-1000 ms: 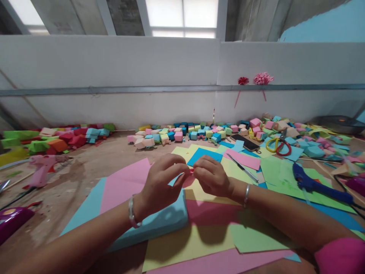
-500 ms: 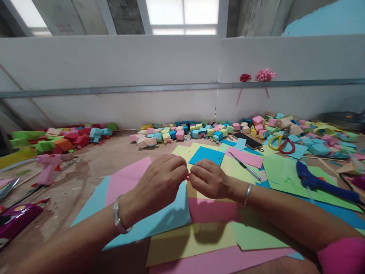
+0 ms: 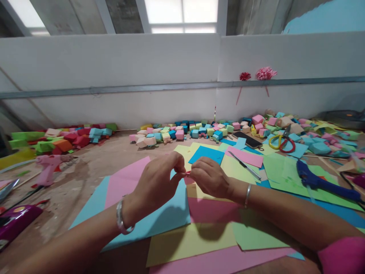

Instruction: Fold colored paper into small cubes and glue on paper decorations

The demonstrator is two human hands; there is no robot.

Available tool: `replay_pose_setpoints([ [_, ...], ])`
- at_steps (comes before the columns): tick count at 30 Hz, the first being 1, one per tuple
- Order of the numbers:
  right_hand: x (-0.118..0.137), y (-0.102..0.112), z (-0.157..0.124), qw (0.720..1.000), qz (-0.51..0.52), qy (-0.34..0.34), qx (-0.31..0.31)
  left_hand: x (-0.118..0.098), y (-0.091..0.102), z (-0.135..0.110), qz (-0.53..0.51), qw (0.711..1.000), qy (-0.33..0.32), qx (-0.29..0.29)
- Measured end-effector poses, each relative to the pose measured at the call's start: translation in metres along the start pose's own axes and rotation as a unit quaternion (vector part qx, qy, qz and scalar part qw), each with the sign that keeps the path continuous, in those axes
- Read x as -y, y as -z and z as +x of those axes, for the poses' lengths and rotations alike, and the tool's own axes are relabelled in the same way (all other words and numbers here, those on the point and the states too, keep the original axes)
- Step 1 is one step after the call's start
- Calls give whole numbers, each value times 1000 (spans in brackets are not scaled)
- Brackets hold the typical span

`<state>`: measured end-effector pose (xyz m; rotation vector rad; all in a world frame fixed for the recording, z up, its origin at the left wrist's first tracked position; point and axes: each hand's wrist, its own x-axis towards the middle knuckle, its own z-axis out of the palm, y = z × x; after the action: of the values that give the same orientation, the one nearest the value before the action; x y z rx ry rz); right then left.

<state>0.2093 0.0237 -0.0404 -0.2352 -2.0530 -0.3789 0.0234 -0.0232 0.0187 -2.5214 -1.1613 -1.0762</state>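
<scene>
A white wall [image 3: 114, 61] closes off the far side, and the brown table [image 3: 91, 152] runs up to its foot. Coloured sheets overlap across the middle: a light-blue sheet [image 3: 148, 224] on the left, a yellow sheet [image 3: 191, 243] near the centre, a green sheet [image 3: 262, 236] to its right. Small paper blocks [image 3: 179, 134] line the far edge, with more heaped at far left and far right. On the right lies a blue glue gun [image 3: 322, 182]; on the left, a pink glue gun [image 3: 47, 171].

The left hand [image 3: 158, 180] and right hand [image 3: 209, 177] meet over the sheets, their fingertips almost touching. Farther off to the right are scissors [image 3: 282, 144], a phone [image 3: 247, 139] and a pen [image 3: 244, 166].

Smallest is the red scrap [image 3: 188, 173], mostly hidden, in the narrow gap between the hands. It lies to the right of the left fingertips and to the left of the right ones; neither hand is nearer, since both appear to touch it. The visible sliver seems to run left to right, though its full long axis cannot be told. The left thumb and forefinger are pinched together at its left end; the right fingers are curled closed around its right end.
</scene>
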Motion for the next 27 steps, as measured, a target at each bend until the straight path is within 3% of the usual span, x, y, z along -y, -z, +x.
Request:
replay_pose_setpoints([
  [2,2,0,2,993,69,-80,-44,3,1,4,-80,996,32,13],
  [5,6,1,6,968,145,-189,-84,5,-2,8,-224,968,104,31],
  [9,7,5,9,945,197,-247,-83,4,-11,8,-339,924,171,56],
  [13,7,7,9,934,218,-275,-68,5,-18,4,-367,901,226,56],
  [19,4,0,5,869,302,-389,-44,6,-22,3,-405,870,282,-4],
  [24,3,-3,5,879,257,-400,-16,8,-27,1,-422,854,305,-3],
  [27,3,-1,6,867,266,-422,-12,10,-29,1,-441,839,318,16],
])
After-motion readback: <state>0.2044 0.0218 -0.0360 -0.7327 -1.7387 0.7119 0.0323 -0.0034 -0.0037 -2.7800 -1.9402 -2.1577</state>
